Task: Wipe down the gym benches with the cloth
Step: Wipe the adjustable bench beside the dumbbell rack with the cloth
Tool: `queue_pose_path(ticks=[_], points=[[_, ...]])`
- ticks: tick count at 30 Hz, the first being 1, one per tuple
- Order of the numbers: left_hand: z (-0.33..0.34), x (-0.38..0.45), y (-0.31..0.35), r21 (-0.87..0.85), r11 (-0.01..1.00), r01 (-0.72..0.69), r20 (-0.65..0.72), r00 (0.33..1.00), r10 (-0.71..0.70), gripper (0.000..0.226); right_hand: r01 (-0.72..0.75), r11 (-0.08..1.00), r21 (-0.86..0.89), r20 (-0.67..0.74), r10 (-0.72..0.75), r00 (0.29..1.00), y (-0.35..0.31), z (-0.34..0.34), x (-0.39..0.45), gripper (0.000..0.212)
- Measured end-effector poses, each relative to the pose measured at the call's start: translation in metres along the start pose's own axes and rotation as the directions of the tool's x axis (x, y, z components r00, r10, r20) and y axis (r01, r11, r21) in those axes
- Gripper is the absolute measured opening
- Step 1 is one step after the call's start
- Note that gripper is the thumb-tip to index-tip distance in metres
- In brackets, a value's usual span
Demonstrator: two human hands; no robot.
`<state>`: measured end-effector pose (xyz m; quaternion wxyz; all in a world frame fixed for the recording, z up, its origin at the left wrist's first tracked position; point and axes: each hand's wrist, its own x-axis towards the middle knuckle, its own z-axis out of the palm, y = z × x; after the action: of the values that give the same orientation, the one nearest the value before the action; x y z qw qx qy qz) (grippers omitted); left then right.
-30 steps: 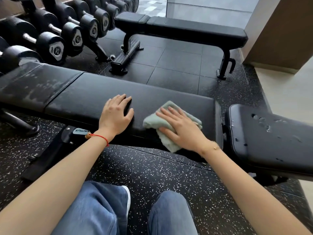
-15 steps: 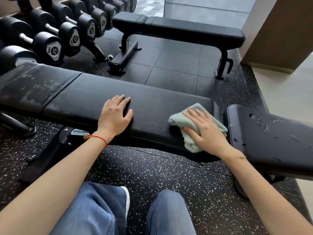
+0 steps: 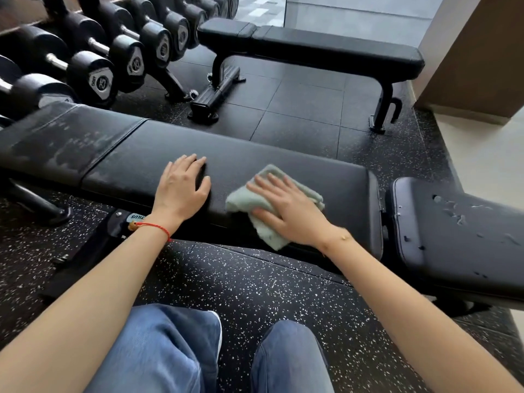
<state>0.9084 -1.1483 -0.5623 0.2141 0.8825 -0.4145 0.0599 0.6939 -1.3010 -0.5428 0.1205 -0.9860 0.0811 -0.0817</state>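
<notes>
The near bench runs left to right across the middle of the view, directly ahead of the person's knees. The left hand rests flat on its pad, near the front edge. Just to the right, the right hand lies flat on the cloth, which sits on the same pad and overhangs the front edge. A second pad lies further right (separated from the first by a narrow gap). Behind the near bench stands a far bench. The dumbbell rack occupies the rear left.
</notes>
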Motion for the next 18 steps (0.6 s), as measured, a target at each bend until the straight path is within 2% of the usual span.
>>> queue_pose_path(ticks=[1,3,7,9,11,13,16,18], points=[[0.001,0.000,-0.002,-0.006,1.000,0.009,0.005,1.000,-0.009,0.050,0.041,0.999,0.019,0.015,-0.041,0.999,0.001,-0.001,-0.017,0.059],[0.004,0.000,-0.003,-0.011,1.000,0.005,-0.005,1.000,-0.006,0.050,-0.007,0.999,0.041,0.010,0.007,1.000,0.023,-0.009,-0.031,0.059],[0.004,-0.001,0.001,-0.037,0.999,0.025,-0.052,0.998,-0.027,0.053,-0.324,0.945,-0.045,-0.035,0.322,0.946,0.070,-0.020,0.022,0.056],[0.002,-0.001,0.002,-0.061,0.997,0.041,-0.066,0.997,-0.045,0.056,-0.404,0.911,-0.084,-0.041,0.402,0.915,0.064,-0.014,0.066,0.058],[0.001,-0.001,0.002,-0.071,0.997,0.037,-0.073,0.996,-0.042,0.056,-0.362,0.930,-0.067,-0.018,0.362,0.932,0.043,-0.003,0.089,0.060],[0.001,-0.001,0.001,-0.068,0.997,0.030,-0.078,0.996,-0.036,0.055,-0.236,0.971,-0.032,0.016,0.237,0.971,0.023,0.005,0.080,0.060],[0.000,-0.002,0.000,-0.065,0.997,0.034,-0.065,0.997,-0.038,0.055,-0.033,0.999,0.032,0.045,0.032,0.998,0.004,0.000,0.018,0.062],[0.000,-0.002,0.000,-0.060,0.998,0.031,-0.055,0.998,-0.035,0.055,0.016,0.999,0.035,0.029,-0.017,0.999,0.000,-0.005,-0.031,0.065]])
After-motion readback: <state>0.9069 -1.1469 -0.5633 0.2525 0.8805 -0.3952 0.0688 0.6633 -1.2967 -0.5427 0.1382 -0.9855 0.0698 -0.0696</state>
